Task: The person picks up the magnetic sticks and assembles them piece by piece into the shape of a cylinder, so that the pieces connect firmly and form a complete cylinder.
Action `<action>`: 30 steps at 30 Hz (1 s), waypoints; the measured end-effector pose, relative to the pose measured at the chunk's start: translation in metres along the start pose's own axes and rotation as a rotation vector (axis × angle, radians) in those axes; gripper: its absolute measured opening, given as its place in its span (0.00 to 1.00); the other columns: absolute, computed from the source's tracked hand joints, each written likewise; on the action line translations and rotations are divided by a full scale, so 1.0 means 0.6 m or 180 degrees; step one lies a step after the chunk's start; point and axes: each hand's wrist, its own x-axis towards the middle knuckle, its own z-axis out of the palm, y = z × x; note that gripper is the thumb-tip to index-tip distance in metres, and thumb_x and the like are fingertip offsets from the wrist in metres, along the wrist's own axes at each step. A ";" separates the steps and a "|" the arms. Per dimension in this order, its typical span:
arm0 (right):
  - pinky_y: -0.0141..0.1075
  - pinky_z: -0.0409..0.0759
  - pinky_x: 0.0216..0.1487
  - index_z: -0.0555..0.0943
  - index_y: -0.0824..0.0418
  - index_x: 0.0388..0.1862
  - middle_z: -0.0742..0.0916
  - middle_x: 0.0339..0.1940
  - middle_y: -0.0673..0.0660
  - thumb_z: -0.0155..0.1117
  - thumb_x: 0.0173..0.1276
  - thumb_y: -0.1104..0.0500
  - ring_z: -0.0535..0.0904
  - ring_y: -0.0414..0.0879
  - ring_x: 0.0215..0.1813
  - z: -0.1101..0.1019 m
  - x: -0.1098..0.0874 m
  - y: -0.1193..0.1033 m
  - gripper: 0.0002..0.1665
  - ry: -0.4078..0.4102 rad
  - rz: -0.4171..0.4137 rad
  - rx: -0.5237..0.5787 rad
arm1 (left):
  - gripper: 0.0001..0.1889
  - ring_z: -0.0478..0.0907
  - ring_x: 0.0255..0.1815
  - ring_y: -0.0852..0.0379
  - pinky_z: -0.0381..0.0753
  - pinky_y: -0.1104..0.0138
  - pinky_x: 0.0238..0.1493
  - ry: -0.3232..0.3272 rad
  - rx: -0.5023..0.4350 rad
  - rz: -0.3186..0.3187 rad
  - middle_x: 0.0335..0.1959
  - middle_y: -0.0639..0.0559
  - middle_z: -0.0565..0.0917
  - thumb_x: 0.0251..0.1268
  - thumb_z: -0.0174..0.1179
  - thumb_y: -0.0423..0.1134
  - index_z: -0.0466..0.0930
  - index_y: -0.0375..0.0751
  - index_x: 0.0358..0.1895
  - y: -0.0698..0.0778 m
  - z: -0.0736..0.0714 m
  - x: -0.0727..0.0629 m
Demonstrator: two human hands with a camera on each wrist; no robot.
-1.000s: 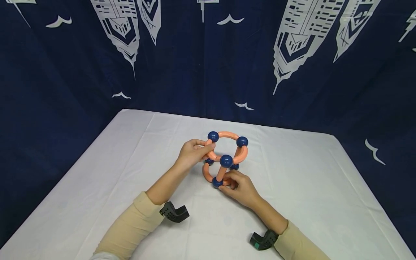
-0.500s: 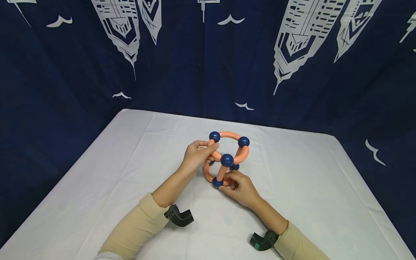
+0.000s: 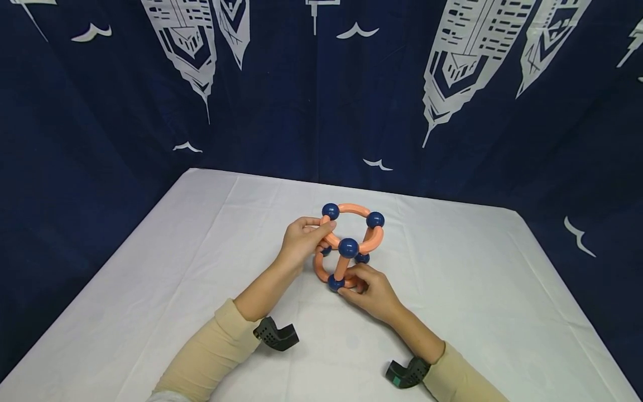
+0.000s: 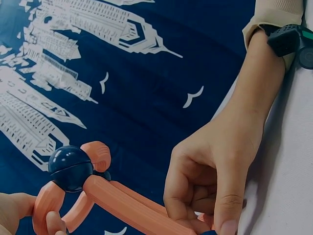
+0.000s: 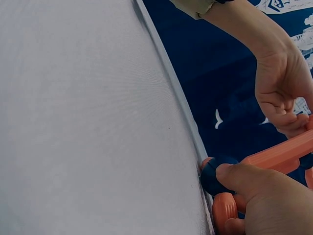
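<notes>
A toy frame of orange rods and dark blue balls stands at the middle of the table, an upper ring of curved rods joined by straight uprights to a lower ring. My left hand pinches the curved rod on the left of the upper ring between thumb and fingers. Low at the front, my right hand holds the lower ring, its thumb on the front bottom ball. In the left wrist view an upper ball joins several rods. My fingers hide parts of the lower ring.
A white cloth covers the table. Behind it hangs a dark blue curtain printed with white buildings and birds. Black wrist cameras sit at both cuffs, low over the cloth.
My left hand and forearm have shifted slightly right, and the upper ring moved a little right, then slightly back left. My right hand stays in place on the lower ring.
</notes>
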 end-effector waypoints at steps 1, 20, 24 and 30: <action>0.30 0.72 0.25 0.85 0.61 0.40 0.83 0.32 0.51 0.79 0.52 0.63 0.72 0.39 0.26 0.000 0.000 0.000 0.16 -0.0002 0.0000 0.0001 | 0.21 0.77 0.22 0.62 0.79 0.69 0.30 0.0007 0.0009 0.0005 0.22 0.51 0.81 0.62 0.68 0.43 0.75 0.32 0.50 0.000 -0.001 0.000; 0.30 0.72 0.25 0.85 0.61 0.40 0.83 0.32 0.52 0.79 0.51 0.64 0.72 0.39 0.26 -0.002 0.001 -0.001 0.17 -0.0030 0.0014 0.0016 | 0.22 0.78 0.24 0.61 0.80 0.68 0.33 -0.0045 0.0067 -0.0034 0.26 0.50 0.83 0.62 0.67 0.44 0.75 0.33 0.51 0.000 -0.006 0.005; 0.31 0.74 0.26 0.85 0.61 0.41 0.84 0.33 0.52 0.78 0.52 0.63 0.73 0.40 0.27 -0.004 0.001 -0.001 0.16 -0.0085 0.0085 -0.0016 | 0.23 0.79 0.26 0.60 0.81 0.64 0.37 -0.0079 0.0105 -0.0033 0.28 0.49 0.83 0.62 0.67 0.46 0.74 0.34 0.52 -0.001 -0.007 0.004; 0.32 0.75 0.28 0.85 0.60 0.42 0.83 0.32 0.51 0.78 0.53 0.62 0.75 0.41 0.29 -0.011 0.001 -0.004 0.17 -0.0170 0.0187 -0.0030 | 0.23 0.78 0.27 0.60 0.80 0.63 0.39 -0.0104 0.0106 0.0033 0.29 0.49 0.83 0.65 0.64 0.49 0.75 0.34 0.52 -0.007 -0.015 0.005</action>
